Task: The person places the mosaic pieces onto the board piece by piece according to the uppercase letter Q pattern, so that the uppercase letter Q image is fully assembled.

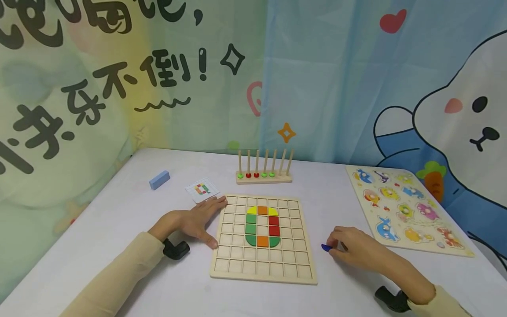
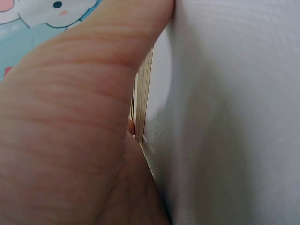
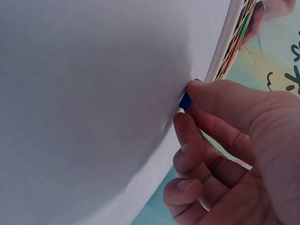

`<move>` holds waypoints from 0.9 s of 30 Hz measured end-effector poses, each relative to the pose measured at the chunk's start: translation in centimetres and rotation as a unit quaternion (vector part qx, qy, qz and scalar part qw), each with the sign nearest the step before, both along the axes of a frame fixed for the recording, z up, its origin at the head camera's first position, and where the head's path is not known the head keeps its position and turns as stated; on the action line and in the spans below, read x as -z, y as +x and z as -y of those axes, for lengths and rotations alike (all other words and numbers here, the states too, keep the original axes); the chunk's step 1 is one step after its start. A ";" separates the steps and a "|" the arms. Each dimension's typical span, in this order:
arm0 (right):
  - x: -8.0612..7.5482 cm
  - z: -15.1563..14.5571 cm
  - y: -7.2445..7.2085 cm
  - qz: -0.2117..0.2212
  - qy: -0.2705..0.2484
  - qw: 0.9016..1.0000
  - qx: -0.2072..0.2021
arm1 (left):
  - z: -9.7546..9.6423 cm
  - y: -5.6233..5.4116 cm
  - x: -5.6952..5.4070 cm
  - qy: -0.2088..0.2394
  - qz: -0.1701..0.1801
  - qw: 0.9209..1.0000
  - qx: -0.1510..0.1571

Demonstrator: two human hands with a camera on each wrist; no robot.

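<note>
A wooden grid board (image 1: 263, 268) lies on the white table, with a ring of yellow, orange, green and red tiles (image 1: 274, 230) in its cells. My left hand (image 1: 196, 220) rests at the board's left side, thumb and fingers spread along its edge. To the right of the board, my right hand (image 1: 356, 247) pinches a small dark blue tile (image 1: 326, 248) between thumb and index finger, close to the tabletop. In the right wrist view the blue tile (image 3: 186, 100) is partly hidden by the thumb, and the other fingers are curled beside it.
A pattern card (image 1: 202, 189) lies behind the left hand, near a light blue block (image 1: 159, 180). A wooden peg stand (image 1: 264, 178) with red and green rings is behind the board. At the right lies an animal puzzle board (image 1: 396, 215). A printed curtain (image 1: 317, 79) hangs behind.
</note>
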State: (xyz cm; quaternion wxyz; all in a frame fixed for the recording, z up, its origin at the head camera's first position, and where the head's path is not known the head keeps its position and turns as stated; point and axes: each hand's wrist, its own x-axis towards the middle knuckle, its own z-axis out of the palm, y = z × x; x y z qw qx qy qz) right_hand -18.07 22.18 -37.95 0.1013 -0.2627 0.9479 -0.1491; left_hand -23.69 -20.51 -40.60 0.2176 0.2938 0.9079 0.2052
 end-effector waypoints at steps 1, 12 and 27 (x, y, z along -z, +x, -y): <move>0.1 0.0 0.0 0.001 -0.001 1.000 0.003 | 0.0 0.0 0.0 -0.001 0.000 1.000 0.000; -0.5 2.4 0.5 0.014 -0.037 0.997 0.066 | -0.2 0.0 -0.3 -0.002 -0.002 1.000 0.001; -0.5 9.5 1.9 -0.020 -0.061 0.998 -0.008 | -0.1 -0.1 0.0 -0.001 -0.001 1.000 0.004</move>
